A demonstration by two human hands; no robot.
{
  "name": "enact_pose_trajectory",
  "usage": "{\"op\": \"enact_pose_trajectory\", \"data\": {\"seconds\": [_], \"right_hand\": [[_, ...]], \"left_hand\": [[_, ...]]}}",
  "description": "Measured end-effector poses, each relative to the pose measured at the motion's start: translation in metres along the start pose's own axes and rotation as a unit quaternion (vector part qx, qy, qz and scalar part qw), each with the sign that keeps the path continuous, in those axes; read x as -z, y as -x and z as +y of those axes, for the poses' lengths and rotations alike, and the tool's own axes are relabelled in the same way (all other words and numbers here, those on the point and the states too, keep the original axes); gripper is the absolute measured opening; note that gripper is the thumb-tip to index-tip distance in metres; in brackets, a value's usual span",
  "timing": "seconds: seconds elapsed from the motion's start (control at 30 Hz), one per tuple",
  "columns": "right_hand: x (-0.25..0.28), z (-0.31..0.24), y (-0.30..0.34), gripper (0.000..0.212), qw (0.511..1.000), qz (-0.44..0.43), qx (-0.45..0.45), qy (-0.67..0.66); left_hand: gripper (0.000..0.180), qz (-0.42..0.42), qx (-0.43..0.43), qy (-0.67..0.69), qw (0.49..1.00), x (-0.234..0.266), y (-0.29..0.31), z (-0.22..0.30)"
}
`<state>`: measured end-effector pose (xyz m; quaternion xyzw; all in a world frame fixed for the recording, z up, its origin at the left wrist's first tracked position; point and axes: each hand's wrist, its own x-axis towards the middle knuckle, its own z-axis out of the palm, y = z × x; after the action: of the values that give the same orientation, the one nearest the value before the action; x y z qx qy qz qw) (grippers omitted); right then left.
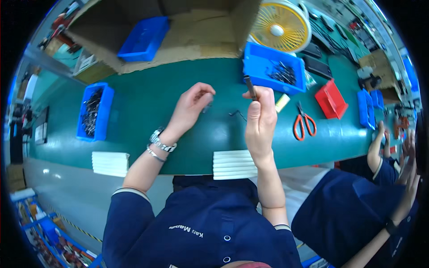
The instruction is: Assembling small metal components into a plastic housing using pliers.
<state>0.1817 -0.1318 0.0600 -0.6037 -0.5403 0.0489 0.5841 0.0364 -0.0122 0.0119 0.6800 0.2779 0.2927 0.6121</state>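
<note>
Slender dark tool (250, 85) stands up out of the right hand (260, 111), its tip leaning toward 11 o'clock. That hand's fingers are curled tightly around it, the thumb laid along the near side. Whether it is a pen, a driver or something else, I cannot tell.

At 9 o'clock from the right hand is the left hand (193, 105), a little apart, with its fingers drawn together in a pinch. A small grey piece (207, 107) shows at their tips, too blurred to make out. On the green surface (174, 76) between the hands, just beside the right one, lies a bent black piece (237, 114).

From the right hand, a blue box (254, 52) of dark small parts is near at 1 o'clock, with a yellow fan (279, 27) beyond it. A pale yellow block (282, 102) lies just beside the hand at 2 o'clock, a red box (331, 100) farther off at 3, and orange-handled pliers (300, 126) between 3 and 4. A white ribbed pad (233, 165) sits at 7 o'clock.

From the left hand, a second blue box (103, 114) of small parts is at 9 o'clock, another ribbed pad (110, 163) at 8, and a blue tray (145, 39) inside a cardboard box (203, 38) at 11.

A co-worker (353, 210) is between 4 and 5 o'clock from the right hand.
</note>
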Motion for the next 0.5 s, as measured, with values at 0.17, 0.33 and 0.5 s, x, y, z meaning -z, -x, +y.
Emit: {"op": "enact_pose_trajectory", "data": {"seconds": [0.17,0.33,0.5], "right_hand": [[-0.033,-0.002,-0.017,0.033,0.974,-0.057,-0.068,-0.208],[-0.051,0.024,-0.004,0.041,0.925,-0.128,-0.248,-0.26],[-0.07,0.026,0.009,0.048,0.852,-0.234,-0.343,-0.318]], "left_hand": [[0.01,0.028,0.024,0.167,0.985,0.013,-0.002,0.019],[0.012,0.055,-0.008,0.15,0.987,0.031,0.002,0.019],[0.014,0.096,-0.04,0.092,0.99,0.04,0.008,0.016]]}}
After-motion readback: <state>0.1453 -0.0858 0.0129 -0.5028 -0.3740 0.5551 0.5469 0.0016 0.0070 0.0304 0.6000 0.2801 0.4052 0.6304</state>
